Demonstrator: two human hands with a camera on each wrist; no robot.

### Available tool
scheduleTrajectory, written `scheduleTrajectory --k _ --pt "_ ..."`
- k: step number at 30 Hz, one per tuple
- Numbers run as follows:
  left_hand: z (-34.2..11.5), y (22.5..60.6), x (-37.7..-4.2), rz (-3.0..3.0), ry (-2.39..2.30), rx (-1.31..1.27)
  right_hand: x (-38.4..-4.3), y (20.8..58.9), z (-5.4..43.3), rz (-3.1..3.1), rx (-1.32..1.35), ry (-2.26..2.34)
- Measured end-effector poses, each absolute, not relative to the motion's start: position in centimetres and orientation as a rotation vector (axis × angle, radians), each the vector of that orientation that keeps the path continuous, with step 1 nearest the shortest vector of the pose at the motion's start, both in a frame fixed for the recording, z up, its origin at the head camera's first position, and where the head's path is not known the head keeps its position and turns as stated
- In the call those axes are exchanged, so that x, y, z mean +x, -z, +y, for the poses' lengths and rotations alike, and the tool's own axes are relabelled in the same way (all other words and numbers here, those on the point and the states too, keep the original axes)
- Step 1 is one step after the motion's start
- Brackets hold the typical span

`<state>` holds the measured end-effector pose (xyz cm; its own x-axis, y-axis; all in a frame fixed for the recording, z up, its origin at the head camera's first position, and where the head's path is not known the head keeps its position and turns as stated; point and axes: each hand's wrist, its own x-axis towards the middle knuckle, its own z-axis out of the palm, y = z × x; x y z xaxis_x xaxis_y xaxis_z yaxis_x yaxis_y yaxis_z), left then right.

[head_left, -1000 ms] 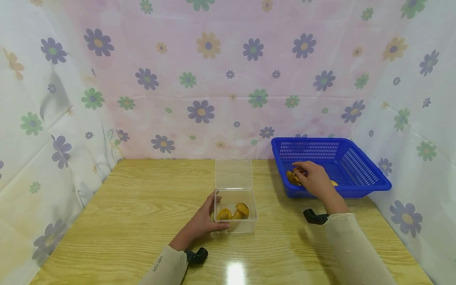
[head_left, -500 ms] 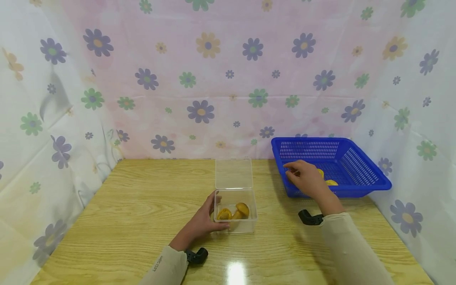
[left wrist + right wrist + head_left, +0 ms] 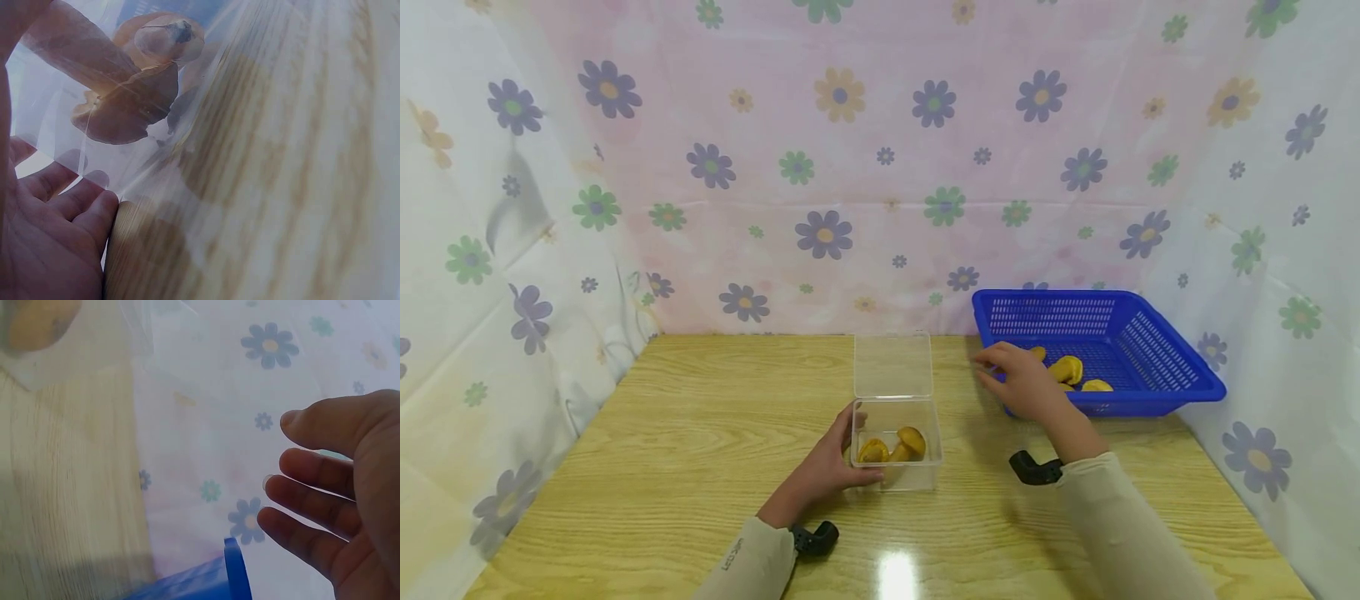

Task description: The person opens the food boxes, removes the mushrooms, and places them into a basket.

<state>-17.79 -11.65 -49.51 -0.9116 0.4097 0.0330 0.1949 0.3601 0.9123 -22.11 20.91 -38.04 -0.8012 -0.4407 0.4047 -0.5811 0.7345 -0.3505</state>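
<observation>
My left hand (image 3: 831, 460) holds a clear plastic box (image 3: 912, 477) by its left side, thumb along the front and fingers towards the back. Two yellow-brown mushrooms, a whole one (image 3: 912, 440) and a ruffled one (image 3: 872, 451), lie inside. In the left wrist view a mushroom (image 3: 131, 103) shows through the wall, with my fingers (image 3: 94, 215) against the plastic. My right hand (image 3: 1026, 385), holding nothing, is over the left rim of a blue basket (image 3: 1051, 313). Its fingers are loosely bent and apart in the right wrist view. Several yellow mushrooms (image 3: 1067, 369) lie in the basket, partly hidden by this hand.
The box's clear lid (image 3: 892, 367) is swung back behind it, towards the wall. A wooden table (image 3: 715, 400) carries everything. Flower-patterned cloth (image 3: 760, 250) hangs at the back and both sides. The basket stands at the back right, close to the right-hand cloth.
My right hand has moved left from inside the basket to its left rim, uncovering more of the mushrooms there. The left hand and the box have stayed in place.
</observation>
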Motion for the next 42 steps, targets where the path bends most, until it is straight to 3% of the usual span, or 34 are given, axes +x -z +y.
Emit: scheduleTrajectory --k 42 --pt "-11.6 49.6 -17.8 2.411 -1.608 0.542 -20.3 39.4 15.0 -2.632 1.075 -0.906"
